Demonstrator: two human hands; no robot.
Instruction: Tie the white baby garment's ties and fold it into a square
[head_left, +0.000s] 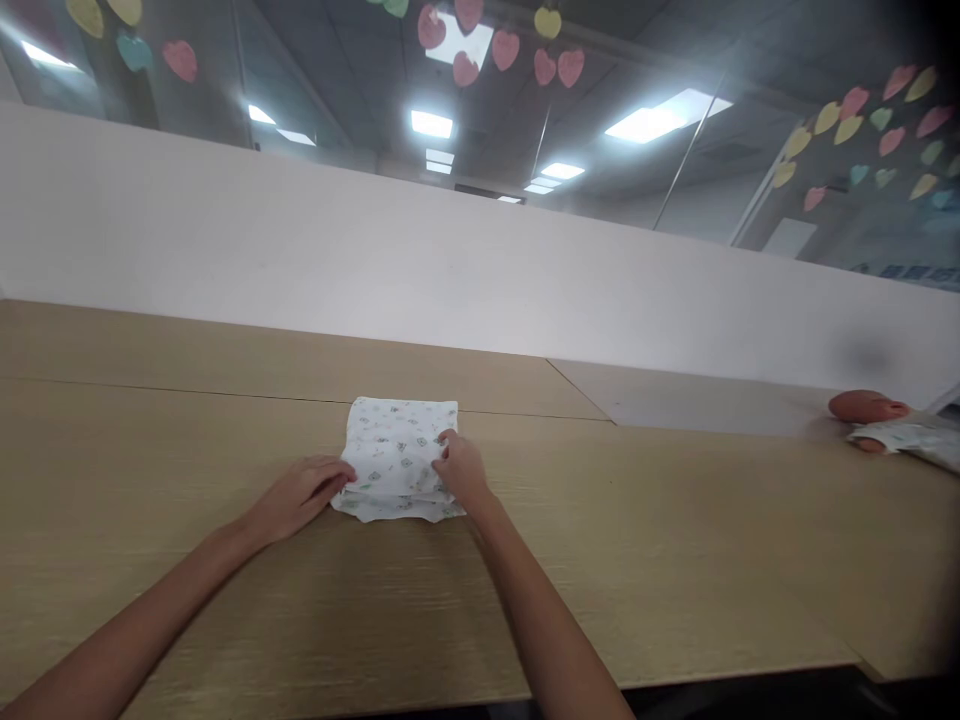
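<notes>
A white cloth with a small grey-green print lies folded on the wooden table. Its lower edge shows several uneven layers, and whether it is a garment cannot be made out. My left hand is at its lower left edge, fingertips closed on the fabric there. On the right side, my right hand pinches the cloth between thumb and bent fingers. Part of the right edge is hidden behind that hand.
The wooden table meets a low white wall at the back. Far right lies a baby doll in a light printed garment. Above the wall, glass panels carry heart-shaped paper notes. The table's front edge shows at lower right.
</notes>
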